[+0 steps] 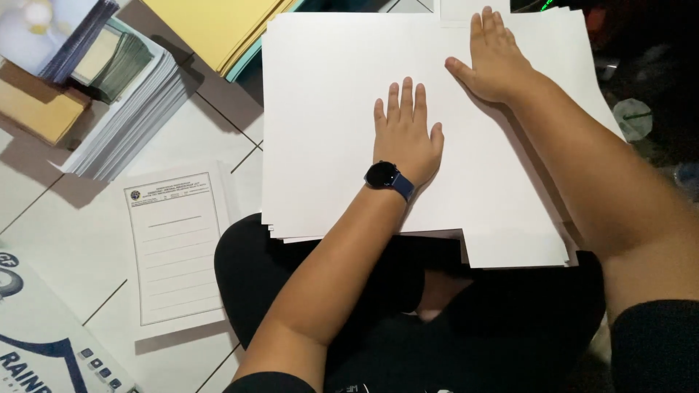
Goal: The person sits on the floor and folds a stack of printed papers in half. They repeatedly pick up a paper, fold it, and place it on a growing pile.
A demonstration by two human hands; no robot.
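A thick stack of large white paper sheets (328, 94) lies on my lap and the tiled floor. My left hand (405, 131), with a dark watch on a blue strap at the wrist, presses flat on the middle of the top sheet, fingers together and extended. My right hand (495, 58) lies flat near the stack's far edge, fingers pointing away, thumb spread to the left. Neither hand grips anything. The lower sheets stick out unevenly at the near edge.
A printed lined form (175, 247) lies on the white tiles at left. Behind it stands a tall pile of white sheets (127, 116) topped with booklets, a brown envelope (36, 109) and yellow sheets (211, 25). A printed poster (36, 342) is at bottom left.
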